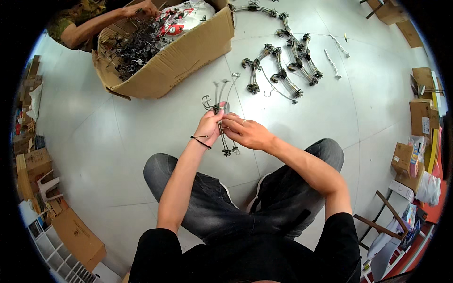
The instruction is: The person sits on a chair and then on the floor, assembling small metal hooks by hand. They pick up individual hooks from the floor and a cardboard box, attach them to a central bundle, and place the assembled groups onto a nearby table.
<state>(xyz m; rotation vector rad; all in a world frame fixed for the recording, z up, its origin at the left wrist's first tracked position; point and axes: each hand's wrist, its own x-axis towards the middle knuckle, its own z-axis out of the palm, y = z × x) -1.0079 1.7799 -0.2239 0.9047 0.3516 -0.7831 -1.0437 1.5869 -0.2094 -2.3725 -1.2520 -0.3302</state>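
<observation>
My left hand (207, 127) is closed around the middle of a small bundle of metal clip hangers (229, 151), above the floor between my knees. Hooks and clip ends stick out past the far side of the hand, and more clips hang toward me. From the right, my right hand (250, 134) meets the bundle, its fingers bent against the wires beside my left hand; its fingertips are partly hidden. Ahead to the right lie several bundles of similar hangers (286, 78). A single hanger (278, 90) lies loose by them.
A cardboard box (174, 70) at the far left holds a tangle of dark hangers (134, 52) and a white bag (191, 16). Another person's hand (143, 8) reaches into it. Two white strips (332, 64) lie at right. Boxes (80, 238) and a wooden-framed chair (384, 226) line the sides.
</observation>
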